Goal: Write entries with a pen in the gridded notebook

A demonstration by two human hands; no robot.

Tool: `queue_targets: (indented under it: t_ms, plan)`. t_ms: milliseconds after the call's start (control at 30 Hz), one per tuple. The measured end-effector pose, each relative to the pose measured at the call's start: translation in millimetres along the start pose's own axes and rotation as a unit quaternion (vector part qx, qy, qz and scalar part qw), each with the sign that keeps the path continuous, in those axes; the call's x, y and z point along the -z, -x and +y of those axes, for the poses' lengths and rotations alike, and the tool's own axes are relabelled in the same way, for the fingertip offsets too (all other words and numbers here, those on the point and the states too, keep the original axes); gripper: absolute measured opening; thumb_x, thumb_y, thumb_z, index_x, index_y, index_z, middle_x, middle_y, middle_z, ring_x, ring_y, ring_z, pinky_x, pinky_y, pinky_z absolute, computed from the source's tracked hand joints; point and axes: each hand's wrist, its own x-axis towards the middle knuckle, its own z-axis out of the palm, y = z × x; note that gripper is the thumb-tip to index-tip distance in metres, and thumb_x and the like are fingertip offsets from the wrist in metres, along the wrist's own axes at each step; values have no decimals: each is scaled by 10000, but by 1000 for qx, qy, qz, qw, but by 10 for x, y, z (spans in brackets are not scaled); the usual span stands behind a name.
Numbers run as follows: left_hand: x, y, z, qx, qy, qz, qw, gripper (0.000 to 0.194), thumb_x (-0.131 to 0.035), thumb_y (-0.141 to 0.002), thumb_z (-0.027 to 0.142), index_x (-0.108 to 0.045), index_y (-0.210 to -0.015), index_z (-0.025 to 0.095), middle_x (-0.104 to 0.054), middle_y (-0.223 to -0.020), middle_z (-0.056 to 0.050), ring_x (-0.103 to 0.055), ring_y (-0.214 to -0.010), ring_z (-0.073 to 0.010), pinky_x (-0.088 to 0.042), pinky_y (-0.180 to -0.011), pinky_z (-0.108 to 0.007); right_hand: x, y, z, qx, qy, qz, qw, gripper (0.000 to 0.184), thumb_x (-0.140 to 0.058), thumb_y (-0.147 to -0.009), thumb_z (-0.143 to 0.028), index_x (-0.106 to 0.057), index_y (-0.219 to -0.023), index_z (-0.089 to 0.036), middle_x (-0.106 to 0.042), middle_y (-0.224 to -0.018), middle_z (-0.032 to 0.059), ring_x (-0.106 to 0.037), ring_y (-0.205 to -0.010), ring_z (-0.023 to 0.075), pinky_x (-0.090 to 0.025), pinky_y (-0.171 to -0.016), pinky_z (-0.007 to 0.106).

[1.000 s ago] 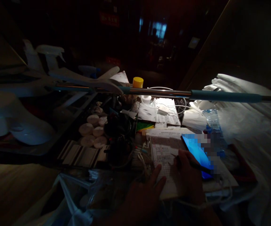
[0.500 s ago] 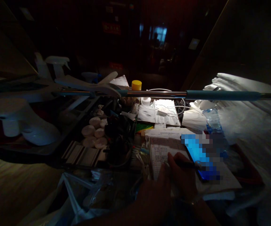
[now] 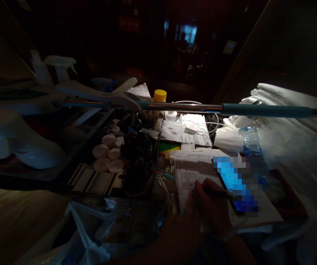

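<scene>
A printed form with a grid of rows lies at lower centre right, on more paper. My right hand is closed round a dark pen, its fingertips low over the form. Close beside it, my left hand rests at the form's lower edge with one finger stretched onto the paper and nothing seen in it; its other fingers are lost in shadow. A phone with a lit, blurred screen lies on the papers, right of the pen.
A pole with teal grips crosses the view above the papers. Left are a tray with round white packages, small boxes and spray bottles. A yellow cap stands behind; a plastic bottle and white linen are right.
The view has shifted slightly. My right hand has moved a little left and stays round the pen, close to my left hand's finger. Phone and papers lie as before.
</scene>
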Motion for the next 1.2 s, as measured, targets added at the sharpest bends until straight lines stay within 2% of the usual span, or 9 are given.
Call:
queue_targets:
  t_ms: [167,300,467,600,700,767,900,1067,1200]
  plan:
    - [-12,-4,-7,-1,-7,-22,1000,652,-467,-910,331,-245,-1490,132,-114,-1526,-233,-698,-758,-286,-596,-700,-489,-3,-20,11,29,-4,20,999,468,-568,-810,-523,-390,-548,-178,-394,-495,-52,-385,-511,82,-327,-494,213]
    - [-49,-9,-11,9,2,1,1000,621,-450,-912,355,-294,-1479,157,-136,-1532,-179,-696,-712,-267,-609,-611,-446,-17,-40,18,34,12,21,999,474,-577,-812,-523,-406,-541,-173,-398,-484,-52,-378,-501,77,-318,-480,205]
    - [-41,-8,-19,1,-8,-13,1000,677,-477,-902,433,-277,-1482,145,-93,-1522,-171,-701,-750,-287,-611,-658,-471,-9,-37,19,28,14,29,999,465,-568,-815,-521,-416,-546,-173,-411,-492,-48,-395,-510,80,-334,-497,205]
    - [-56,-15,-28,3,-10,-2,1000,624,-461,-907,334,-290,-1477,145,-91,-1514,-174,-701,-717,-271,-612,-632,-457,6,-31,8,29,26,38,999,471,-565,-805,-529,-417,-536,-171,-415,-489,-44,-393,-506,81,-338,-506,209]
    - [-91,-23,-35,-4,-2,19,1000,581,-412,-921,331,-328,-1463,143,-137,-1517,-187,-702,-731,-265,-561,-831,-567,5,-32,-13,32,14,20,999,467,-571,-806,-530,-422,-548,-171,-421,-495,-46,-402,-509,79,-337,-507,207]
    - [-100,-27,-37,-3,3,31,1000,574,-416,-916,315,-338,-1459,145,-158,-1516,-195,-701,-734,-266,-531,-883,-593,1,-31,-30,35,11,19,999,449,-574,-804,-503,-413,-546,-173,-420,-488,-46,-397,-502,79,-326,-491,206]
    - [-62,-21,-29,-6,7,-12,1000,610,-457,-895,277,-307,-1468,128,-127,-1518,-198,-700,-733,-277,-610,-625,-461,-4,-19,-46,34,-8,23,999,437,-575,-781,-494,-409,-530,-176,-400,-468,-48,-383,-476,79,-322,-468,208]
    - [-10,4,-11,-6,-3,-5,1000,632,-462,-899,260,-261,-1483,123,-128,-1517,-213,-702,-766,-255,-584,-806,-510,-4,-14,-11,45,8,30,998,469,-569,-828,-517,-416,-554,-169,-404,-499,-51,-392,-515,78,-328,-510,211]
    - [23,16,-11,3,7,-12,1000,623,-492,-894,280,-300,-1473,153,-161,-1519,-216,-704,-756,-249,-612,-646,-397,-2,-11,3,42,14,42,998,468,-561,-831,-516,-406,-552,-174,-402,-494,-50,-387,-507,82,-317,-501,222]
